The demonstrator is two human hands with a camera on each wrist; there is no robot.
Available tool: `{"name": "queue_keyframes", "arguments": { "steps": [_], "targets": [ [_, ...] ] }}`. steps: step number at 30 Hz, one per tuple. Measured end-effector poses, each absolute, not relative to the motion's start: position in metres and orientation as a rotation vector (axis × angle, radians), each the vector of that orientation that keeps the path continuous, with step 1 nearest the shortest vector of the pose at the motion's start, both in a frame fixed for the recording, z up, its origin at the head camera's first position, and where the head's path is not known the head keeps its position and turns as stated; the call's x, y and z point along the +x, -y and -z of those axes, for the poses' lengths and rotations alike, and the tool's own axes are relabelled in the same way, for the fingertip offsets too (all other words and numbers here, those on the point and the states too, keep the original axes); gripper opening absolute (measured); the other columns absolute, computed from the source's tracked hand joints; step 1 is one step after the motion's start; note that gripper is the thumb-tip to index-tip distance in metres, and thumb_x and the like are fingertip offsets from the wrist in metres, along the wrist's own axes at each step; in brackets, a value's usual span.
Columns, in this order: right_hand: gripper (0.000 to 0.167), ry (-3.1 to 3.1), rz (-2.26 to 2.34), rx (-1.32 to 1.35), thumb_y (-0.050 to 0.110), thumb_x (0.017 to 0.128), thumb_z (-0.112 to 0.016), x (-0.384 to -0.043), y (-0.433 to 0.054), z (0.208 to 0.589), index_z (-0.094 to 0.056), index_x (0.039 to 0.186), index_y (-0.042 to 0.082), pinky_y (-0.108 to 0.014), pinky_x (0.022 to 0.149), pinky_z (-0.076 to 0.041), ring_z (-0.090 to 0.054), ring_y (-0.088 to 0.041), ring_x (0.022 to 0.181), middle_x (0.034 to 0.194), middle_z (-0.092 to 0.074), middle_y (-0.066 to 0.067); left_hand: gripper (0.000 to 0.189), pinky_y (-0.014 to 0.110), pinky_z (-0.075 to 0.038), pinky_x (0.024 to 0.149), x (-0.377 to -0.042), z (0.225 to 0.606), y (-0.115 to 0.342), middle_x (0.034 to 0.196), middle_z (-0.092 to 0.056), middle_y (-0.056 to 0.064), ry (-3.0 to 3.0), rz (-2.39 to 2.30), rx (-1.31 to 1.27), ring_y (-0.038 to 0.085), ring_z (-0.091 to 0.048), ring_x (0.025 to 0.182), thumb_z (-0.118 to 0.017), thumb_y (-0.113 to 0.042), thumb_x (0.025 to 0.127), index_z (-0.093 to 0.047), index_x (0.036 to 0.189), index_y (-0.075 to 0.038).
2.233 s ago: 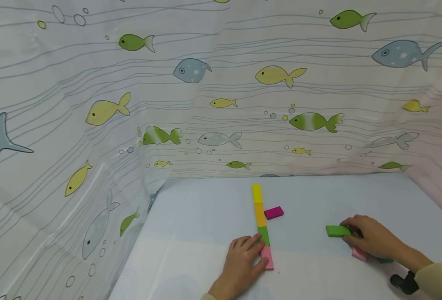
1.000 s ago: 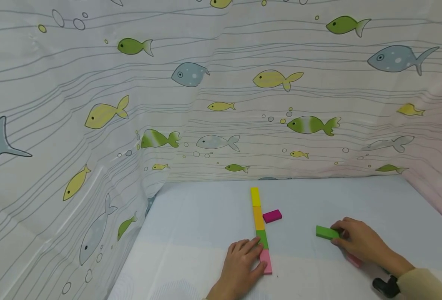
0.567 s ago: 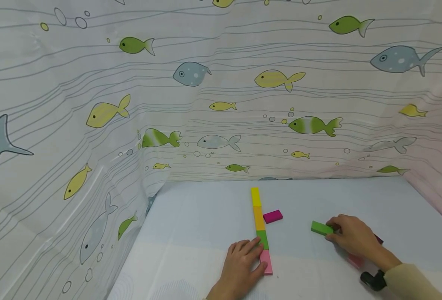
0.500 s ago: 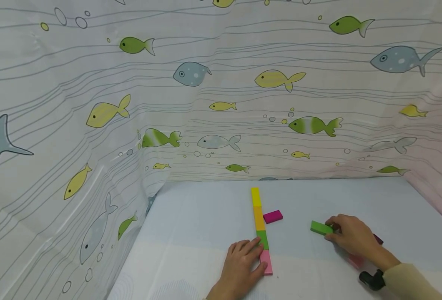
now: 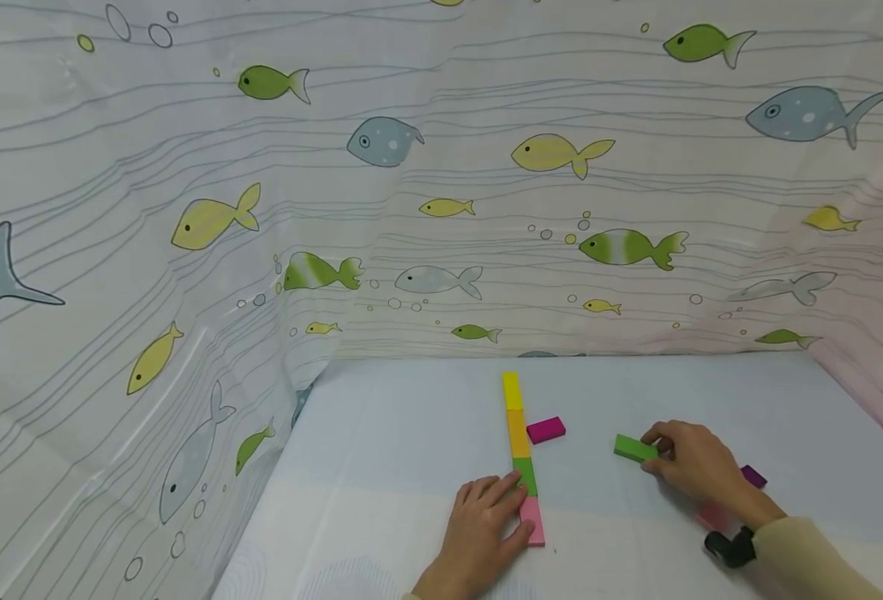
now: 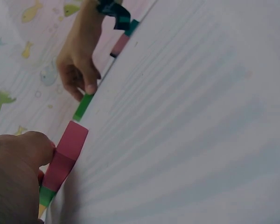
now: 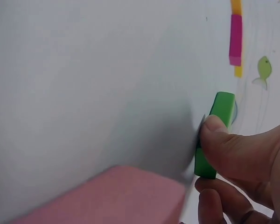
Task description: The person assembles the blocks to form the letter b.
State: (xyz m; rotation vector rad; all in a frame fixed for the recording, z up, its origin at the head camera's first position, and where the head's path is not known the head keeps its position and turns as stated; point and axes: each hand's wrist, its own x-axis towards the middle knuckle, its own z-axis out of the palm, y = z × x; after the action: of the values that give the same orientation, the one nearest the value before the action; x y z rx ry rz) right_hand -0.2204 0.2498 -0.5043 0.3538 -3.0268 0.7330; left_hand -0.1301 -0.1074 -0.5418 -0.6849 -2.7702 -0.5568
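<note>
Green block (image 5: 634, 448): held out right of the row (image 5: 521, 450), apart from it and from the magenta block (image 5: 546, 430); lifted or touching the table (image 5: 381, 450), cannot tell.
Right hand (image 5: 692, 462): pinching the green block near one end between thumb and fingers, free end towards the row.
Row: four pieces set end to end, running from the far yellow piece (image 5: 512, 391) through the orange piece (image 5: 518, 432) and green piece (image 5: 526, 479) to the near pink piece (image 5: 535, 521); nearly straight, so seemingly settled.
Left hand (image 5: 477, 529): resting at the near end, fingers relaxed and spread, fingertips on the green piece, thumb at the pink piece; probably steadying the row.
Magenta block: lying askew just beside the orange piece, out of line; touching it or not, cannot tell.
Loose pink block (image 5: 712, 515): partly hidden by the right forearm (image 5: 758, 504).
Purple block (image 5: 753, 476): lying just past the forearm, outside the row.
Teal block (image 6: 131, 27): showing past the loose pink one in the left wrist view.
Joined: four.
Not joined: the held green, plus magenta, pink, purple and teal.
</note>
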Motion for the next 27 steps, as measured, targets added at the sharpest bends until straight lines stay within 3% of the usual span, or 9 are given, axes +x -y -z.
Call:
{"name": "queue_keyframes", "arguments": {
  "steps": [27],
  "targets": [
    [0.03, 2.96, -0.792, 0.411, 0.019, 0.081, -0.09, -0.23, -0.219, 0.509, -0.077, 0.105, 0.007, -0.046, 0.073, -0.056, -0.066, -0.019, 0.083, 0.094, -0.075, -0.004, 0.04, 0.047, -0.05, 0.104, -0.13, 0.541, 0.107, 0.15, -0.065, -0.005, 2.69, 0.521, -0.72, 0.018, -0.062, 0.126, -0.066, -0.044, 0.102, -0.074, 0.135, -0.023]
  ]
}}
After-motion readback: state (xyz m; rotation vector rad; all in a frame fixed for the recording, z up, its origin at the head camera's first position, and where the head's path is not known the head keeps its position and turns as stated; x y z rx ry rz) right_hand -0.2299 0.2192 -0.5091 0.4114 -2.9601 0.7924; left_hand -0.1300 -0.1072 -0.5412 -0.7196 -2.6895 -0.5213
